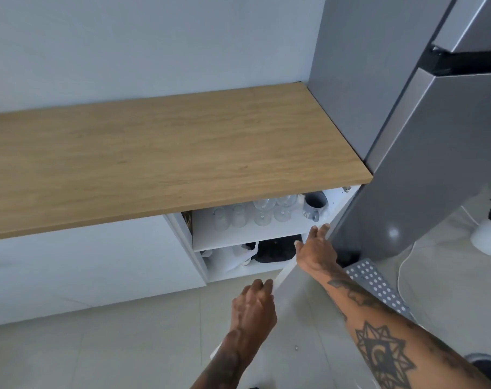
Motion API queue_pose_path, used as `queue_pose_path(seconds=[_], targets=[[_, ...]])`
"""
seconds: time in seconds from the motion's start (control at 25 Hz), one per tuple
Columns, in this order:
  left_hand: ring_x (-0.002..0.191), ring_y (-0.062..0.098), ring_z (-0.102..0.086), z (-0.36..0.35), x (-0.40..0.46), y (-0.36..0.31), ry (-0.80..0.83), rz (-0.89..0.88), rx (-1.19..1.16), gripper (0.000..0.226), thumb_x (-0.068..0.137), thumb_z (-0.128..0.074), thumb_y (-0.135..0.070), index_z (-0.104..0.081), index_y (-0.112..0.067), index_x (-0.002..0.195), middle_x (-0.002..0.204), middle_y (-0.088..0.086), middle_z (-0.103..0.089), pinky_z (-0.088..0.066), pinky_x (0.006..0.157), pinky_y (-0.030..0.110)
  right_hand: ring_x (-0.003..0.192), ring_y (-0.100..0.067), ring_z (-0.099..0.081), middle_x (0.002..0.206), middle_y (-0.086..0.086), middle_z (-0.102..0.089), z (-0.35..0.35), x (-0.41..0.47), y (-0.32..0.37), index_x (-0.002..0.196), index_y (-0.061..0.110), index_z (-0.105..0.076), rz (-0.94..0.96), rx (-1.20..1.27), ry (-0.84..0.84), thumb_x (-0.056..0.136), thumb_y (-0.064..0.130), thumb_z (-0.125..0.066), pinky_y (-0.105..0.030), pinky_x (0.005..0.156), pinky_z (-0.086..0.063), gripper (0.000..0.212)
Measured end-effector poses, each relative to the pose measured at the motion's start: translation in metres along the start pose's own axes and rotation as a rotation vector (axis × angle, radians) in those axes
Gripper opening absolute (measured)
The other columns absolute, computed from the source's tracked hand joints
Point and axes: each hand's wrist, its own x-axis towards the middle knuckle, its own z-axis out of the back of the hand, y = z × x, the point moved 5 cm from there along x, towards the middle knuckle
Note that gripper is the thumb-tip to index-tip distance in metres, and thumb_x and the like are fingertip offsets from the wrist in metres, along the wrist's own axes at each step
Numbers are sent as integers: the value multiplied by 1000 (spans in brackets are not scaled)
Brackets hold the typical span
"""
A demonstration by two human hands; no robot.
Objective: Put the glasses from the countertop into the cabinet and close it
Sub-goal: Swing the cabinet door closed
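Note:
The white cabinet [199, 237] under the wooden countertop [165, 153] stands open. On its upper shelf are two clear tumblers [229, 217], two stemmed glasses [275, 209] and a grey mug [314, 204]. The white cabinet door [297, 310] swings out toward me on the right. My right hand [315, 248] lies flat on the door's top edge, fingers spread. My left hand [254, 304] curls its fingers over the door's free edge lower down. No glasses are on the countertop.
A tall grey fridge [407, 136] stands against the cabinet's right side. The lower shelf holds a white bag [238, 256] and a dark bundle [275, 251]. A polka-dot mat [379, 287] and a white cable lie on the tiled floor at right.

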Motion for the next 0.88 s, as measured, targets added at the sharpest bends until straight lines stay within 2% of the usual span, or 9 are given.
queue_pose_path(seconds=[0.08,0.16,0.28,0.4,0.48,0.52,0.64,0.72,0.88], targets=[[78,24,-72,2,9,15,6,105,-14,26,79,-70,-15,-70,-17,105,90,1,-72,-57,58,34,127,-35,-54,163,-19,10,1,4,8,153,5,-14,48,-26,12,101,43,-41,-41,94,-51,70],[102,26,-66,0,20,31,-45,166,41,39,91,-50,-11,-56,-18,128,112,2,-67,-54,76,40,125,-35,-54,162,-21,10,1,7,15,153,7,-13,86,-56,44,101,46,-37,-40,94,-50,69],[115,24,-56,-2,40,51,-73,244,122,51,95,-42,-7,-40,-20,144,129,1,-57,-48,87,39,129,-34,-48,162,-21,5,3,19,25,154,9,-15,141,-131,46,100,48,-36,-40,97,-48,69],[119,26,-47,1,58,63,-93,294,182,49,96,-46,-5,-41,-16,143,135,8,-48,-41,94,39,131,-27,-37,156,-9,-15,5,32,38,150,4,-25,225,-170,-9,99,48,-41,-37,100,-44,69],[107,27,-55,13,68,65,-152,308,203,47,88,-60,-2,-54,-10,134,123,11,-56,-46,89,40,125,-22,-40,146,-5,-30,6,42,42,147,6,-29,284,-155,-51,97,46,-47,-33,99,-43,67],[95,28,-61,19,74,65,-183,299,201,47,77,-73,2,-64,-7,123,109,12,-63,-51,78,40,123,-21,-42,144,-5,-33,6,46,42,148,6,-29,320,-152,-60,96,46,-50,-31,99,-43,69],[67,27,-64,30,86,71,-249,275,229,45,49,-89,10,-76,-3,90,79,11,-67,-53,52,36,133,-23,-38,155,-8,-21,-2,56,39,153,5,-16,438,-189,-42,97,45,-49,-33,113,-34,77],[66,26,-64,34,96,77,-259,309,205,40,49,-88,11,-75,-3,84,78,11,-66,-54,49,35,137,-24,-34,160,-7,-9,-3,61,38,155,5,-8,480,-196,-31,98,44,-47,-33,118,-27,79],[73,32,-66,28,112,77,-234,416,148,44,51,-78,17,-74,1,92,87,17,-67,-55,48,36,132,-22,-35,159,-7,-10,2,67,36,155,7,-9,512,-220,-92,98,37,-49,-31,107,-42,76]])
